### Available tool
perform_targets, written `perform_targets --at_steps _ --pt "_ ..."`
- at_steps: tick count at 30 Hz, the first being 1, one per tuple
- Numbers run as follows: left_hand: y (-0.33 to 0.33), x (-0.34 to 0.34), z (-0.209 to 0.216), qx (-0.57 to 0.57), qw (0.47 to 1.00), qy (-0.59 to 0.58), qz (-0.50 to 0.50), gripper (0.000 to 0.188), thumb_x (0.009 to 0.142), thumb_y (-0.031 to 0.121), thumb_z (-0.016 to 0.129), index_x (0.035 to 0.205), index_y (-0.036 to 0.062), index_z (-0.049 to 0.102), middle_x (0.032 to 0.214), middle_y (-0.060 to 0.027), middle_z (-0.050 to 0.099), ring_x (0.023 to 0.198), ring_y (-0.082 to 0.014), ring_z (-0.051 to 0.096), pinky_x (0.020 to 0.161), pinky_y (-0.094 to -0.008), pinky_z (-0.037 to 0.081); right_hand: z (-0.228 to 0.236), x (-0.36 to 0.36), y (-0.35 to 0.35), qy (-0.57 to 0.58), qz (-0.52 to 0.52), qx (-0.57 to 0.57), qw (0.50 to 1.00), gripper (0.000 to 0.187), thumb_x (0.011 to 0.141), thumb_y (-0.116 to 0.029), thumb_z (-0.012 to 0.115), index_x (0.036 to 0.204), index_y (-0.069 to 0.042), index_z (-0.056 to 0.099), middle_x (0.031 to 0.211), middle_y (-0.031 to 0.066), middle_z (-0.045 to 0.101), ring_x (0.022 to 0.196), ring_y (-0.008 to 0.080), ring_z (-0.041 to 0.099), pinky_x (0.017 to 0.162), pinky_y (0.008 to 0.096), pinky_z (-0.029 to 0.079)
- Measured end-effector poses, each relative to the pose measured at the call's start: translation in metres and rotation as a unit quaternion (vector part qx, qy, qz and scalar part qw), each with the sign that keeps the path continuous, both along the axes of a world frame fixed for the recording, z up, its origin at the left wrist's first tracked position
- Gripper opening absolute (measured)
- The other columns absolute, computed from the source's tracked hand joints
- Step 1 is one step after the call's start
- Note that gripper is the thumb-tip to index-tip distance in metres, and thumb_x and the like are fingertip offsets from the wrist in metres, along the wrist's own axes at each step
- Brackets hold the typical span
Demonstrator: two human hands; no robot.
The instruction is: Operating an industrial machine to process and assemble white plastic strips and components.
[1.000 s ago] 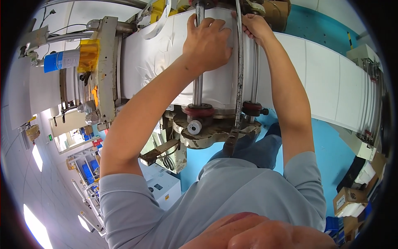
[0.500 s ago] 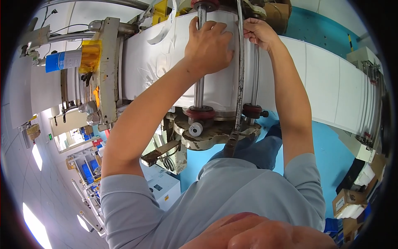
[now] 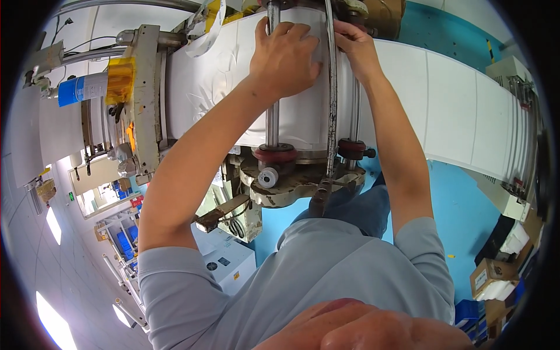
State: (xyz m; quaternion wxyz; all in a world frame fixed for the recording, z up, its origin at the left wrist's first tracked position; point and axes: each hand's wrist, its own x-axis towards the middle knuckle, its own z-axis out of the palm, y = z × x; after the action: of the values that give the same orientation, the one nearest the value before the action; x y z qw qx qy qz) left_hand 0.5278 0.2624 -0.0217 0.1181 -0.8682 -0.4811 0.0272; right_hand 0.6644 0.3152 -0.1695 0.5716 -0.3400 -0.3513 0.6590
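Observation:
A wide white web of sheet material (image 3: 204, 81) runs across the machine, wrinkled to the left of my hands. My left hand (image 3: 284, 61) lies over it and over an upright-looking metal rod (image 3: 272, 125), palm down with bent fingers spread apart. On the right, beyond a dark, worn bar (image 3: 332, 111), my right hand (image 3: 359, 51) is closed in a pinch near the far edge of the web. Whatever its fingertips hold is hidden by the bar. A second metal rod (image 3: 356, 108) stands beside that bar, below my right hand.
Red-and-black collars (image 3: 274, 154) hold the rods' near ends on a worn machine plate (image 3: 274, 195). A blue cylinder with amber wrap (image 3: 87, 87) sits left, by a pale frame plate (image 3: 146, 105). Cardboard boxes (image 3: 493, 277) stand at the lower right. A white box-shaped unit (image 3: 227, 262) is below.
The whole view has shifted slightly, with the machine now a little further left. My right hand has drawn its fingers closer to the dark bar. My left hand stays over the rod.

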Motion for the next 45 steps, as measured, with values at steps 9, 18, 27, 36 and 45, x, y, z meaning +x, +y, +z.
perform_targets --at_steps 9,18,27,36,45 --pt "-0.001 -0.002 -0.002 0.012 1.000 0.002 -0.003 0.030 0.075 0.030 0.067 0.099 0.0115 0.069 0.120 -0.0064 0.060 0.119 -0.0241 0.052 0.107 -0.0587 0.024 -0.001 -0.009 -0.005 -0.007 -0.041 -0.010 0.999 0.022 0.084 -0.009 0.068 0.106 -0.004 0.069 0.078 -0.0039 0.061 0.067 0.0043 0.051 0.060 0.0189 0.040" --pt "-0.001 0.004 0.001 0.012 1.000 0.017 0.002 0.034 0.075 0.029 0.070 0.105 0.0142 0.067 0.121 -0.0040 0.060 0.115 -0.0237 0.054 0.106 -0.0556 0.028 -0.005 -0.005 0.005 -0.038 -0.034 0.006 0.999 0.021 0.091 -0.008 0.061 0.110 -0.004 0.066 0.088 -0.0031 0.063 0.078 0.0053 0.055 0.069 0.0203 0.044" --pt "-0.004 -0.001 0.003 0.022 1.000 0.018 0.006 0.036 0.075 0.031 0.071 0.106 0.0144 0.067 0.121 -0.0044 0.060 0.116 -0.0236 0.054 0.107 -0.0565 0.026 0.000 0.039 -0.071 -0.163 0.047 -0.005 0.986 0.010 0.092 -0.013 0.059 0.093 -0.003 0.062 0.111 0.0046 0.063 0.087 0.0080 0.055 0.078 0.0235 0.044" --pt "-0.005 0.023 0.032 -0.075 0.997 -0.013 0.027 0.021 0.072 0.019 0.065 0.089 0.0061 0.065 0.111 -0.0138 0.061 0.109 -0.0323 0.056 0.099 -0.0564 0.034 -0.009 0.060 -0.100 0.006 0.082 0.171 0.982 0.006 0.094 -0.011 0.053 0.091 -0.007 0.057 0.131 0.0159 0.057 0.119 0.0235 0.053 0.102 0.0343 0.036" --pt "-0.004 0.017 0.021 -0.033 0.998 -0.054 0.001 0.021 0.073 0.014 0.061 0.092 0.0055 0.065 0.111 -0.0137 0.062 0.108 -0.0321 0.056 0.097 -0.0558 0.037 -0.024 0.077 -0.150 0.158 0.175 0.119 0.965 0.003 0.093 -0.007 0.050 0.092 -0.006 0.053 0.082 0.0095 0.067 0.099 0.0257 0.063 0.093 0.0398 0.044"
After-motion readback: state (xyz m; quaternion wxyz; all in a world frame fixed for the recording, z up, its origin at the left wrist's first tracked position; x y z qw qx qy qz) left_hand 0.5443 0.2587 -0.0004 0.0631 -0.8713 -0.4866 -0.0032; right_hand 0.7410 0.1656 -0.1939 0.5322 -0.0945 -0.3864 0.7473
